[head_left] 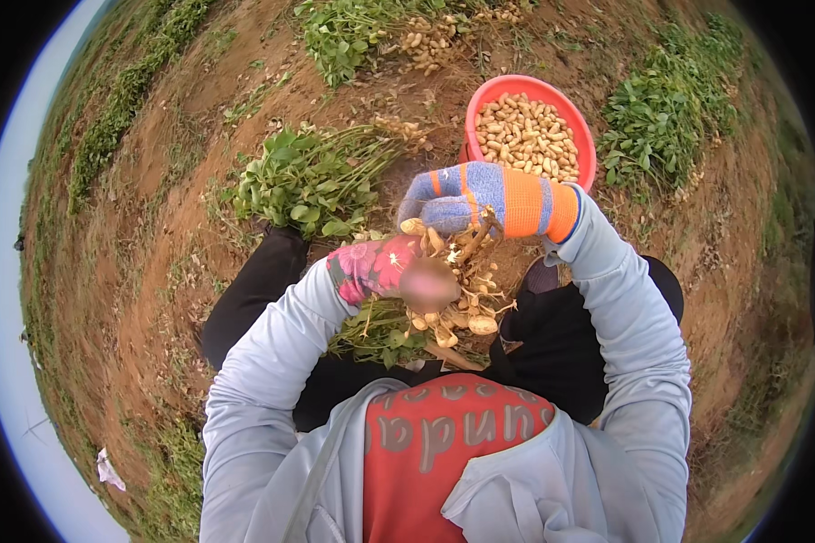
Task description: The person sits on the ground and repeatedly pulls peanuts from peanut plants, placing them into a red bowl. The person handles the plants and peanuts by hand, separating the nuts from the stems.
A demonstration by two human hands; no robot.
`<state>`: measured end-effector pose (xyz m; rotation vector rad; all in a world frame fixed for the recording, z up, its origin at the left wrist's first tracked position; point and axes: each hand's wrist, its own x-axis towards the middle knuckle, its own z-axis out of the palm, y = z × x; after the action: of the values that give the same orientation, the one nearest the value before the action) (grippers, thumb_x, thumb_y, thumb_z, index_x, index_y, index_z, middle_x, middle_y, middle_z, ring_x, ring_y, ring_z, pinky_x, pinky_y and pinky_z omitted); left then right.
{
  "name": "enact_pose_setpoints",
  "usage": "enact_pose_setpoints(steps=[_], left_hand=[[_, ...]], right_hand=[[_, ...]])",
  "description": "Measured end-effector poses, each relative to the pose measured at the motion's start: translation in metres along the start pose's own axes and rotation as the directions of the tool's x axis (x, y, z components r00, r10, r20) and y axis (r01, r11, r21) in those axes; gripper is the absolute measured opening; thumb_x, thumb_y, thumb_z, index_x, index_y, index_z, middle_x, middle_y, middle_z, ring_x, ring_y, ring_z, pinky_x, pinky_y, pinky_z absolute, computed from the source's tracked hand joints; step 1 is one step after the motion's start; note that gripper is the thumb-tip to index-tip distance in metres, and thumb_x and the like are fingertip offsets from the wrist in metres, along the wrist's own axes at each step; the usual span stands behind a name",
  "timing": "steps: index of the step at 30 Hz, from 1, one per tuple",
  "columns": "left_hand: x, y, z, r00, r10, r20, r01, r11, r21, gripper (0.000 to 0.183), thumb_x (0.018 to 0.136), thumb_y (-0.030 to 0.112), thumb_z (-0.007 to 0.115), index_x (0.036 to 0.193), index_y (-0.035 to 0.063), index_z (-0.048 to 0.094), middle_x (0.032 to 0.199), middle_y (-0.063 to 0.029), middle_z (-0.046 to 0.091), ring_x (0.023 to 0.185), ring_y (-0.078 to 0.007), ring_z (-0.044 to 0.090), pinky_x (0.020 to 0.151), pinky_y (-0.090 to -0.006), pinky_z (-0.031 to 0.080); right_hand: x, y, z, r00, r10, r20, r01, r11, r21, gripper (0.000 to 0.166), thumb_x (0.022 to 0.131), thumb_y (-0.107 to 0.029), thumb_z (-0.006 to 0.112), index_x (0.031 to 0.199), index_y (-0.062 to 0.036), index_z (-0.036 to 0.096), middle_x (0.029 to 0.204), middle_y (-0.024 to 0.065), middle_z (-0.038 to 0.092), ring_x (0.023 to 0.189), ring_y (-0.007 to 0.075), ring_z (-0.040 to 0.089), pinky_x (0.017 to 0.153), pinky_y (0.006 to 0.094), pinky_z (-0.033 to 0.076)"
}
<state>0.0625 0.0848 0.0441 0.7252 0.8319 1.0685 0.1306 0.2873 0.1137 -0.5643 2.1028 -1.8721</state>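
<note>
My left hand, in a pink floral glove, grips an uprooted peanut plant below its roots; a blurred patch covers part of that hand. Leaves of the plant hang beneath the wrist, between my legs. Pale peanut pods and thin roots stick out around the grip. My right hand, in a blue and orange knitted glove, bends its fingers over the upper pods and root. Whether those fingers pinch a pod is hidden. Just beyond the right hand stands a red bucket holding many loose peanuts.
A pulled peanut plant lies on the soil ahead to the left. More plants with pods lie farther ahead, and another leafy heap is right of the bucket. A white scrap rests at far left.
</note>
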Motion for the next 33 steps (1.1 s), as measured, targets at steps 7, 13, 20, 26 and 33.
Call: enact_pose_setpoints(steps=[7,13,20,26,33], left_hand=[[-0.002,0.003,0.000,0.993,-0.050,-0.105,0.036,0.991,-0.132,0.064,0.073,0.026,0.074,0.123,0.0018,0.043,0.118,-0.0128,0.053,0.108,-0.0243,0.053,0.090,-0.0392,0.045],[-0.022,0.011,-0.003,0.967,0.105,-0.232,-0.091,0.993,0.070,0.077,0.072,0.034,0.075,0.131,0.0040,0.035,0.122,-0.0103,0.052,0.109,-0.0242,0.055,0.091,-0.0403,0.046],[-0.045,0.031,0.003,0.971,0.101,-0.216,-0.183,0.895,-0.407,0.053,0.082,0.026,0.065,0.125,0.0044,0.042,0.112,-0.0114,0.054,0.090,-0.0232,0.059,0.073,-0.0395,0.051],[-0.056,0.033,0.016,0.796,0.015,-0.605,-0.305,0.874,-0.380,0.044,0.087,0.038,0.053,0.113,0.0030,0.051,0.103,-0.0146,0.058,0.089,-0.0276,0.058,0.075,-0.0433,0.050],[-0.057,0.018,0.013,0.792,-0.127,-0.597,-0.314,0.754,-0.577,0.039,0.087,0.026,0.052,0.118,0.0034,0.046,0.112,-0.0131,0.054,0.093,-0.0258,0.059,0.076,-0.0372,0.054]], right_hand=[[0.004,-0.011,0.006,0.956,0.221,-0.193,-0.222,0.975,0.014,0.033,0.088,-0.036,0.056,0.089,-0.0036,0.058,0.075,0.0060,0.058,0.069,0.0119,0.053,0.062,0.0284,0.043],[0.015,0.030,-0.011,0.810,0.462,-0.361,0.104,0.492,0.864,0.019,0.091,-0.031,0.050,0.091,-0.0119,0.051,0.073,0.0040,0.057,0.057,0.0162,0.055,0.050,0.0291,0.045],[-0.006,-0.012,-0.018,0.834,0.396,-0.384,0.030,0.662,0.749,0.027,0.090,-0.033,0.050,0.098,-0.0074,0.054,0.084,0.0068,0.063,0.068,0.0189,0.062,0.054,0.0280,0.049],[-0.012,-0.034,-0.003,0.906,0.323,-0.272,-0.212,0.905,0.370,0.027,0.090,-0.031,0.052,0.102,-0.0083,0.059,0.078,0.0012,0.062,0.062,0.0087,0.057,0.055,0.0220,0.046],[0.004,-0.035,0.025,0.971,0.151,-0.185,-0.105,0.966,0.238,0.035,0.087,-0.032,0.059,0.113,-0.0093,0.057,0.093,0.0049,0.063,0.084,0.0121,0.057,0.076,0.0285,0.046]])
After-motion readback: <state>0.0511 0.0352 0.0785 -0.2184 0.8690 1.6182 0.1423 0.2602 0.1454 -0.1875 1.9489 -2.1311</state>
